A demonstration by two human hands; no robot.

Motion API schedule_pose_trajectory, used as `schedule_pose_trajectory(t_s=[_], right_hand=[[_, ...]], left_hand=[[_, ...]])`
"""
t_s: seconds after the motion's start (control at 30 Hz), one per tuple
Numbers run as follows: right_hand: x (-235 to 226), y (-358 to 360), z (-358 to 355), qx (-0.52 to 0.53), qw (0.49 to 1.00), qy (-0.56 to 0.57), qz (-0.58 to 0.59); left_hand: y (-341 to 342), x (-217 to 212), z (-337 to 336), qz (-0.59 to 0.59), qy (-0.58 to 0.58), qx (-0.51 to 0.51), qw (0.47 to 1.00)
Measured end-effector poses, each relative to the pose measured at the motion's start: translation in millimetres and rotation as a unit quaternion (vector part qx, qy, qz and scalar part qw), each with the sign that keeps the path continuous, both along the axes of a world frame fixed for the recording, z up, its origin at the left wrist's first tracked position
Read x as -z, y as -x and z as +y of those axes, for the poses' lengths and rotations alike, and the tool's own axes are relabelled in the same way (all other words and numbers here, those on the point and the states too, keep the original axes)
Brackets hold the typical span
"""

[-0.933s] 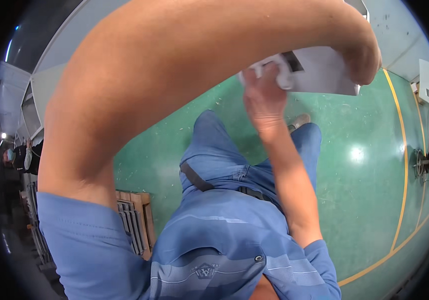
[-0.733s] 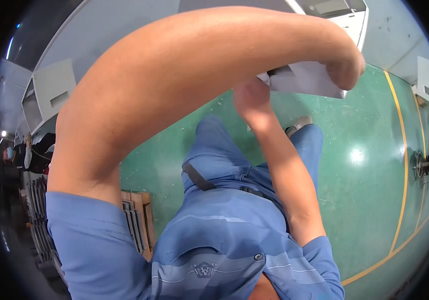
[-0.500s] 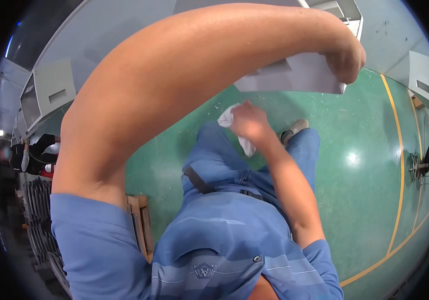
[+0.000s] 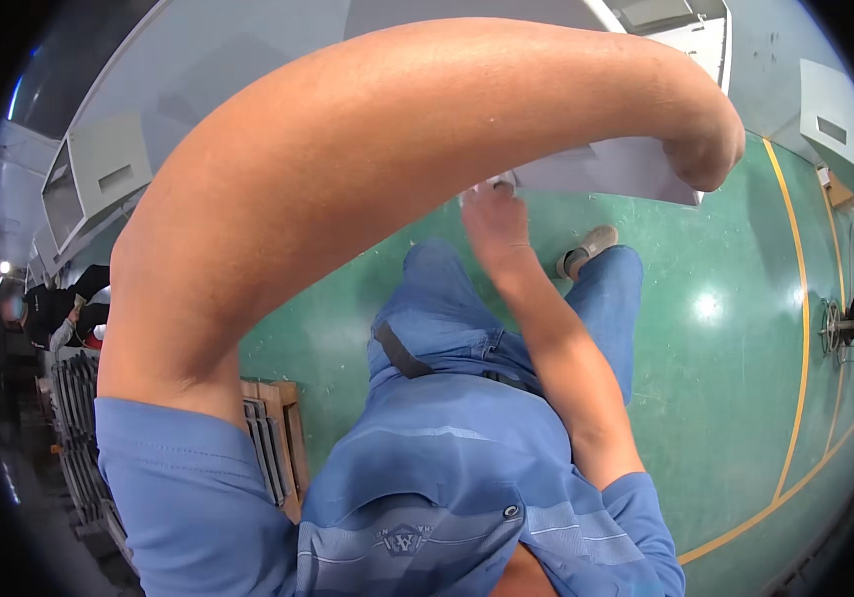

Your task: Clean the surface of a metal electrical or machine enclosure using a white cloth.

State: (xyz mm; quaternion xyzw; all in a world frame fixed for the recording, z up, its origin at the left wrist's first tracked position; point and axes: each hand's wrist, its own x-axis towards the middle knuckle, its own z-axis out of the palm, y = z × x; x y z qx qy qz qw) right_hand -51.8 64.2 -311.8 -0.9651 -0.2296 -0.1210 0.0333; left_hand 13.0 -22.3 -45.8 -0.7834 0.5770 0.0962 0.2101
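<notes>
Pale panel (image 4: 606,171), judged stiff, light and a little slippery; best held by its edges. Partly hidden by the left forearm (image 4: 427,119), seen over the green floor (image 4: 716,418). Right end gripped by the left hand (image 4: 708,147). Soft white cloth (image 4: 506,179) apparently bunched in the right hand (image 4: 496,219). Floor marked by yellow lines (image 4: 802,318); wooden frame (image 4: 293,438) stood at left, another person (image 4: 47,316) seen farther off.
</notes>
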Motion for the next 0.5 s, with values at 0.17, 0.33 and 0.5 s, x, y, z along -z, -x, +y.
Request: schedule_pose_trajectory(t_s=[0.17, 0.33, 0.5], right_hand=[[18.8, 19.4, -37.1, 0.097, 0.975, -0.022, 0.200], [-89.8, 65.9, -37.0, -0.014, 0.958, -0.280, -0.061], [-99.5, 49.6, -28.5, 0.081, 0.963, -0.250, -0.055]], left_hand=[[3.1, -14.7, 14.7, 0.053, 0.081, -0.096, 0.991], [0.2, -14.3, 18.8, 0.056, 0.098, -0.121, 0.986], [18.7, -19.5, 28.3, 0.076, 0.078, -0.143, 0.984]])
